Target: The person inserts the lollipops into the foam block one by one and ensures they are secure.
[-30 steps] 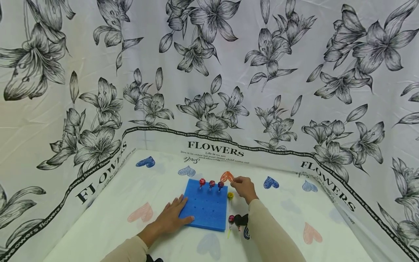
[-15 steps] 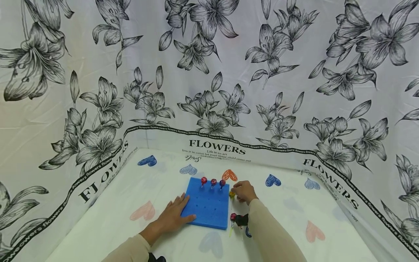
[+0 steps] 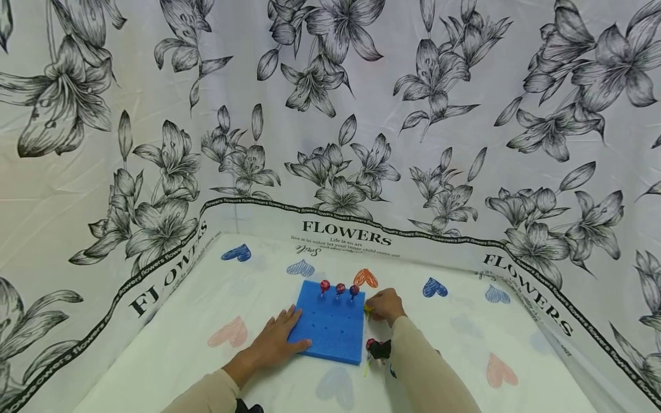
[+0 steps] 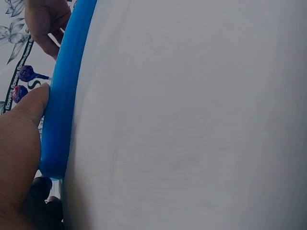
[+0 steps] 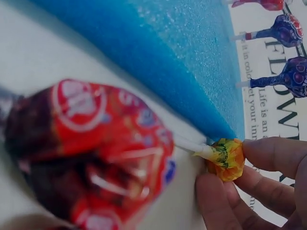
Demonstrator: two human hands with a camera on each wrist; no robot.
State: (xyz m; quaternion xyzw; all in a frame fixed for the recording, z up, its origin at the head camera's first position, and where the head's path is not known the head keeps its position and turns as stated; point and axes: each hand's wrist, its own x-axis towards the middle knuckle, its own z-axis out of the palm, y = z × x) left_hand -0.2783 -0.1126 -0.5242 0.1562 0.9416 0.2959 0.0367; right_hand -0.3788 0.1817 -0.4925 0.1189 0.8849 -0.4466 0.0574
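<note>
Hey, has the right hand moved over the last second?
Yes. In the head view, against the printed orange heart, the right hand has come down, nearer the person, and now pinches the yellow lollipop.

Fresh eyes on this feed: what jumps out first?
Probably the bright blue board on the white cloth, three lollipops standing along its far edge. Next, the yellow lollipop pinched by the right hand beside the board's right edge, with the left hand resting on the board's left side.
</note>
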